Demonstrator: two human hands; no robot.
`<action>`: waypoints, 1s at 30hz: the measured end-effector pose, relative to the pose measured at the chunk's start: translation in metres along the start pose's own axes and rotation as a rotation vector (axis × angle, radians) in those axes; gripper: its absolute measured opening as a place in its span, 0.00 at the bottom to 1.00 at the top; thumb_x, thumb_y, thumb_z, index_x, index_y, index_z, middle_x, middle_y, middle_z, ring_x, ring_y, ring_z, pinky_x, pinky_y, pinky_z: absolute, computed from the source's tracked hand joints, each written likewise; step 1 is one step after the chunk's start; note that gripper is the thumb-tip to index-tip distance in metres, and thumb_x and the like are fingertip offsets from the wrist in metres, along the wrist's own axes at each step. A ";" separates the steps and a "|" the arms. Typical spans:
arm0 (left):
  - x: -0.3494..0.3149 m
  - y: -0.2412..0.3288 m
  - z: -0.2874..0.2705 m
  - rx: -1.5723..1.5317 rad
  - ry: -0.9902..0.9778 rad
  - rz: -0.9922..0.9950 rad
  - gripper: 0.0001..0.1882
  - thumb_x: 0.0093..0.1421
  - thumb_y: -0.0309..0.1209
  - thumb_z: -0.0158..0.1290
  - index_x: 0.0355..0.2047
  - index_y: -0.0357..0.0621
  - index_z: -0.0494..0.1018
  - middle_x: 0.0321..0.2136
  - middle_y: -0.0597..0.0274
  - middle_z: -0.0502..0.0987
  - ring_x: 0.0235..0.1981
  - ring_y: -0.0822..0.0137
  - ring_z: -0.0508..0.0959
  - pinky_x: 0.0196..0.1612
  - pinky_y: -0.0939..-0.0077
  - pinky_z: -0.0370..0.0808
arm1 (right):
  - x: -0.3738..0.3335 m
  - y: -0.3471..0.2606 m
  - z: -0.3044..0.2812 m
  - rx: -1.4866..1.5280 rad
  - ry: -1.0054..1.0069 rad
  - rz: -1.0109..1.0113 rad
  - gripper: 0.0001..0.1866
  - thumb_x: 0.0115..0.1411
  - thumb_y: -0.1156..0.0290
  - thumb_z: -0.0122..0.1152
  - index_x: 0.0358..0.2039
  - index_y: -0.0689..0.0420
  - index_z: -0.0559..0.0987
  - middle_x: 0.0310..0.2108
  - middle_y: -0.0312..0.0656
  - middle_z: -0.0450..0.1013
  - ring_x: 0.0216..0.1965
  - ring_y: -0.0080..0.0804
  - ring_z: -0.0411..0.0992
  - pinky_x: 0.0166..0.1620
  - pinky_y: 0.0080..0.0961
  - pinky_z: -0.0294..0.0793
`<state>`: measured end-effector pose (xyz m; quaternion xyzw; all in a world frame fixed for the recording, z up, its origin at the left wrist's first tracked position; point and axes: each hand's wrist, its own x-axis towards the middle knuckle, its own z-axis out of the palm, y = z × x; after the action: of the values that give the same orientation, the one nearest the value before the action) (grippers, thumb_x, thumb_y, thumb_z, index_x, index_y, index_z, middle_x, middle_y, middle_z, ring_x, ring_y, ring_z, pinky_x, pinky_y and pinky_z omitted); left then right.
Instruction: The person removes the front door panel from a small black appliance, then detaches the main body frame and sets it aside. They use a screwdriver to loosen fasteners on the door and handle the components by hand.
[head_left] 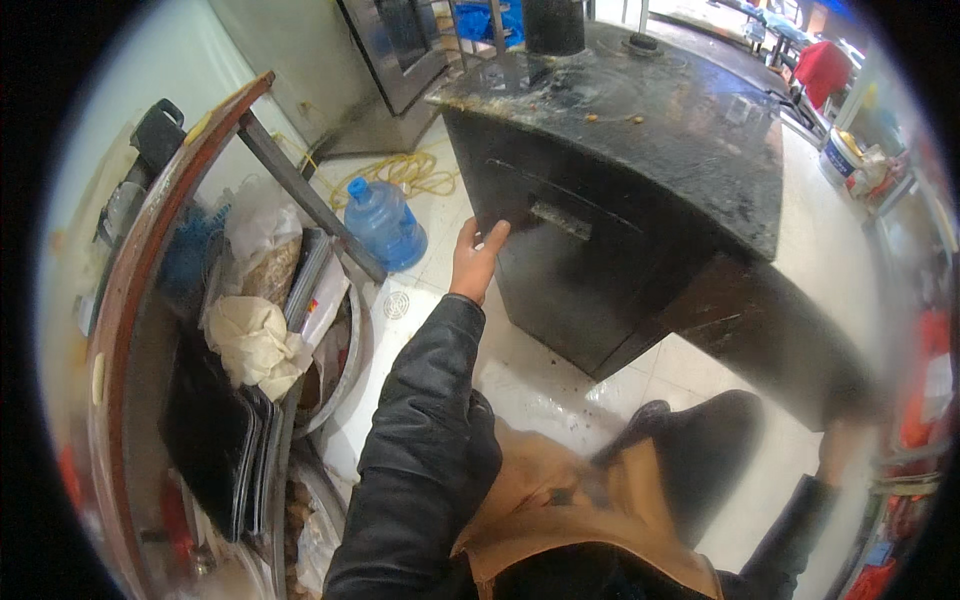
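Observation:
In front of me stands a black metal stove (565, 280), boxy, with a wide, stained flat top and a round pipe (555, 25) rising from its far side. My left hand (478, 262) is closed on the stove's near left edge, thumb on the front face and the other fingers partly hidden. A slotted rectangle (560, 220) shows on that front face. At the right, a dark panel (765, 330) reaches down toward me. My right hand (845, 452) is at its lower end, blurred near the picture's rim, so its fingers cannot be made out.
A blue water jug (385, 225) and a coiled yellow hose (415, 175) lie behind my left arm. The rack (130, 300) on the left holds black trays (215, 440), bags and crumpled cloth (255, 340). A white bucket (842, 155) stands at far right.

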<state>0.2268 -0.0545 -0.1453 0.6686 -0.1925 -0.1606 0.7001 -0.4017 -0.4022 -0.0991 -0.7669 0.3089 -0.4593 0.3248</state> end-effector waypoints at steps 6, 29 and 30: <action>-0.016 -0.005 0.007 -0.032 -0.001 -0.006 0.35 0.68 0.49 0.59 0.65 0.35 0.66 0.60 0.49 0.74 0.59 0.59 0.73 0.63 0.66 0.68 | 0.037 0.024 -0.021 0.199 -0.130 0.039 0.42 0.57 0.54 0.76 0.65 0.64 0.68 0.60 0.43 0.72 0.60 0.36 0.71 0.64 0.36 0.69; -0.031 -0.035 -0.031 -0.750 0.497 -0.081 0.35 0.69 0.61 0.41 0.62 0.49 0.70 0.60 0.57 0.74 0.61 0.54 0.72 0.65 0.55 0.65 | 0.154 -0.168 0.035 0.043 -0.330 -0.051 0.32 0.50 0.70 0.71 0.56 0.69 0.75 0.50 0.48 0.77 0.49 0.41 0.76 0.56 0.41 0.75; -0.032 -0.035 -0.031 -0.816 0.538 -0.146 0.32 0.69 0.60 0.40 0.57 0.49 0.73 0.56 0.58 0.76 0.58 0.54 0.74 0.62 0.55 0.67 | 0.155 -0.188 0.044 0.028 -0.318 -0.114 0.33 0.48 0.71 0.70 0.56 0.70 0.75 0.49 0.48 0.77 0.48 0.41 0.76 0.56 0.41 0.75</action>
<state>0.2152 -0.0145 -0.1835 0.3696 0.1211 -0.0929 0.9166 -0.2694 -0.3997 0.1097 -0.8415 0.2032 -0.3540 0.3539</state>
